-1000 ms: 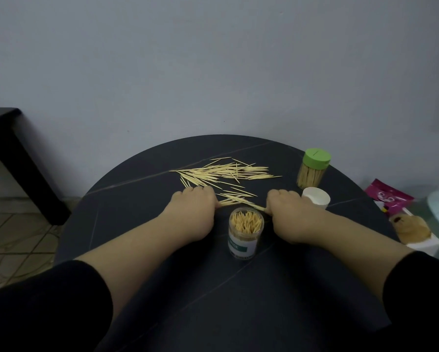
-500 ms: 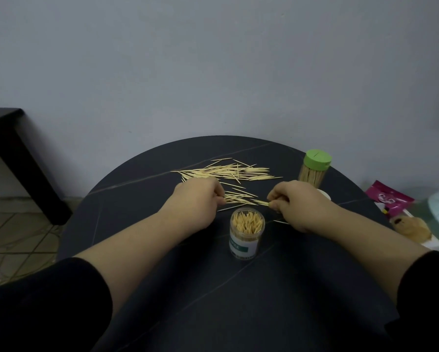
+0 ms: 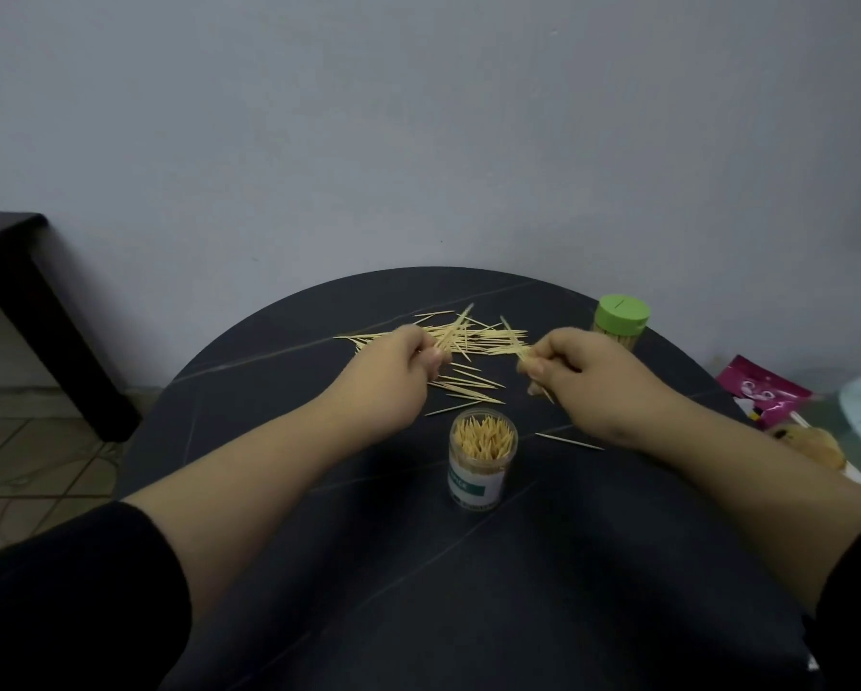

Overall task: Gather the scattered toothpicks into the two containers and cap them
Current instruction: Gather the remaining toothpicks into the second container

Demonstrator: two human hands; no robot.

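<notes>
Thin wooden toothpicks [image 3: 468, 336] lie scattered on the round dark table [image 3: 319, 566], beyond the uncapped clear cylindrical container [image 3: 481, 461], which is packed with sticks. The left hand [image 3: 398, 364] and the right hand [image 3: 583, 376] each pinch a small bundle of toothpicks in curled fingers above the pile. The right hand partly hides the green-capped container [image 3: 620, 321], and a glossy pink packet [image 3: 762, 396] lies off the table's right edge.

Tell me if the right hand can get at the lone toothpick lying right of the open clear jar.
Probably yes: the lone wooden toothpick lies bare on the dark round table, nothing on it, beside the wrist of the right hand. But its fingers pinch a bundle of toothpicks.
</notes>
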